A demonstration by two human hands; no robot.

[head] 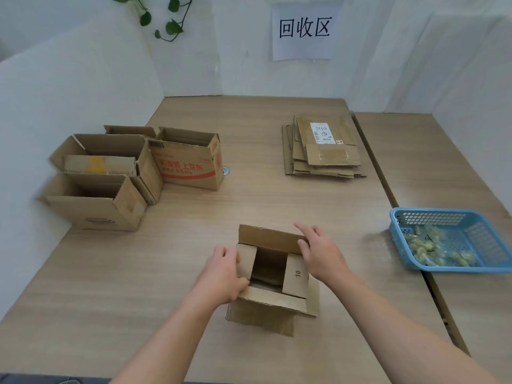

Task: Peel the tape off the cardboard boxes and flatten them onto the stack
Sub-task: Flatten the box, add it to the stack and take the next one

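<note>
Place looked like small recycling corner of office or stockroom. Paper sign [302, 30] on white partition wall [83, 87] read "回收区". Wood-grain tables [194, 217] held open used boxes [133, 167], stack of flattened cardboard [322, 153], blue basket [454, 239] of crumpled tape scraps. Vine [166, 20] hung above.

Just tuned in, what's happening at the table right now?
A person is working on a small open cardboard box near the table's front edge. The left hand grips its left flap and the right hand rests on the far flap. Flattened boxes are stacked at the back right; several open boxes wait at the left. A blue basket holds peeled tape.
</note>
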